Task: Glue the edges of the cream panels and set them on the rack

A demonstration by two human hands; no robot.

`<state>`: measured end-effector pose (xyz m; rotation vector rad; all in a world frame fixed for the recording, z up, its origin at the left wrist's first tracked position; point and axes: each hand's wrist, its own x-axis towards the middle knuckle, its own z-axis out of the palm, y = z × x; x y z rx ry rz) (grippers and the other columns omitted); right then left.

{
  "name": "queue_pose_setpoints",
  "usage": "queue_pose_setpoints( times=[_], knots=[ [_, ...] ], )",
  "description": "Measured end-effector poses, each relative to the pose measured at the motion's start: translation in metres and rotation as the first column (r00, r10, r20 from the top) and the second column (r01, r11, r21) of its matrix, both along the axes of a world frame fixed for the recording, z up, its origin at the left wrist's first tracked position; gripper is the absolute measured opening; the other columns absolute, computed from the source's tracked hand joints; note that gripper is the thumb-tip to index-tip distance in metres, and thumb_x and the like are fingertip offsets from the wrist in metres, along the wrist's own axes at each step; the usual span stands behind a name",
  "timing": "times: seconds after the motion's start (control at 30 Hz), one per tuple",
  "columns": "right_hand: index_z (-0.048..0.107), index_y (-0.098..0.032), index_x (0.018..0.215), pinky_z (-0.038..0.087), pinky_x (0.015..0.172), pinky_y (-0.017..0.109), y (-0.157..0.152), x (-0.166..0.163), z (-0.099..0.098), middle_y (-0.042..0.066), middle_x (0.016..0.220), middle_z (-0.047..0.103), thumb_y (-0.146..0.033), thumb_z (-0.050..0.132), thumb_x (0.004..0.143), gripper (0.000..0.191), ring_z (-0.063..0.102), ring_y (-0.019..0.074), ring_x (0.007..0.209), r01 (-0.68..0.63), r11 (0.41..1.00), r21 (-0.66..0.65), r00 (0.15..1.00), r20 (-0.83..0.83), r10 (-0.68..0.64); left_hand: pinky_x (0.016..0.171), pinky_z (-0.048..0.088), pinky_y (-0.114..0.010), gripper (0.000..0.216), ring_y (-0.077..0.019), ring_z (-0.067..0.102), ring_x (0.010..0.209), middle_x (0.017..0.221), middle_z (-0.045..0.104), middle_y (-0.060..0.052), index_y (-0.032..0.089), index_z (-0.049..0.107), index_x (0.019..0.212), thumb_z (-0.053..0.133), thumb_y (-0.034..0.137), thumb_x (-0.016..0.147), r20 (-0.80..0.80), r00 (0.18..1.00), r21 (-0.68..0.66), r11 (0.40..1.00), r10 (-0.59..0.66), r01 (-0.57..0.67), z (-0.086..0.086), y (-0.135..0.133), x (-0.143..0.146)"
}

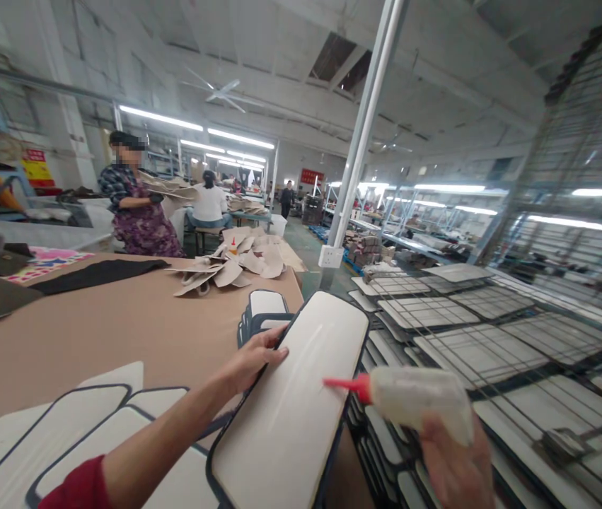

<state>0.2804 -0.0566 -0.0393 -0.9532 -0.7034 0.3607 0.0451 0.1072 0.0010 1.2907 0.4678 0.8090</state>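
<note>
My left hand [258, 359] grips the left edge of a long white panel with dark edging [293, 396], thumb on its face and fingers behind. The panel is tilted, its far end raised. In my right hand [454, 452] is a translucent squeeze bottle [420, 399] with a red nozzle, held on its side. The nozzle tip points left over the panel's face; whether it touches cannot be made out. Faint shiny streaks run along the panel. Behind it lies a small stack of similar dark-edged panels [267, 304].
More white panels [83, 424] lie at the lower left of the brown table [120, 325]. Beige cut pieces [231, 265] are heaped at its far end. Wire racks [491, 332] full of panels stand on the right. A metal post [361, 134] rises ahead. A co-worker [141, 205] stands beyond the table.
</note>
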Motion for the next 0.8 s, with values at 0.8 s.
queue_pose_setpoints(
  times=[0.8],
  knots=[
    [0.065, -0.025, 0.108, 0.042, 0.106, 0.043, -0.072, 0.012, 0.027, 0.002, 0.122, 0.062, -0.047, 0.082, 0.056, 0.059, 0.053, 0.0265, 0.119, 0.353, 0.921, 0.166, 0.868, -0.425, -0.256, 0.070, 0.047, -0.025, 0.069, -0.0233, 0.065, 0.092, 0.107, 0.073, -0.004, 0.018, 0.061, 0.125, 0.066, 0.011, 0.057, -0.074, 0.997, 0.016, 1.000, -0.005, 0.006, 0.020, -0.011, 0.046]
  ],
)
